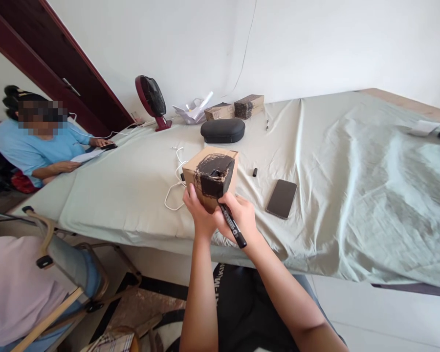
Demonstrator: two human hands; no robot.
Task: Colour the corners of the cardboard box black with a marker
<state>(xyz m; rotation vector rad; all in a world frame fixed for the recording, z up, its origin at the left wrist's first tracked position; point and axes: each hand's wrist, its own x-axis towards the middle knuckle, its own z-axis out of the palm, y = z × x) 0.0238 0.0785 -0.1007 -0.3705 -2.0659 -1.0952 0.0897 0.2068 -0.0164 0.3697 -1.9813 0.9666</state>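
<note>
A brown cardboard box (191,166) is tilted near the table's front edge, with black scribble over its top and a solid black patch around one corner. My left hand (199,210) grips the box from its near left side, the thumb up along its face. In my right hand (240,215) is a black marker (233,227), uncapped, its writing end against the dark corner; the tip itself is hidden. A small black marker cap (255,172) lies on the cloth to the right of the box.
A dark phone (281,198) lies to the right. Behind stand a black zip case (222,130), two cardboard boxes (250,106), a pen (267,124), a plastic bag (192,113) and a red fan (152,100). A white cable (172,195) curls at left. Another person (47,142) sits at the far left.
</note>
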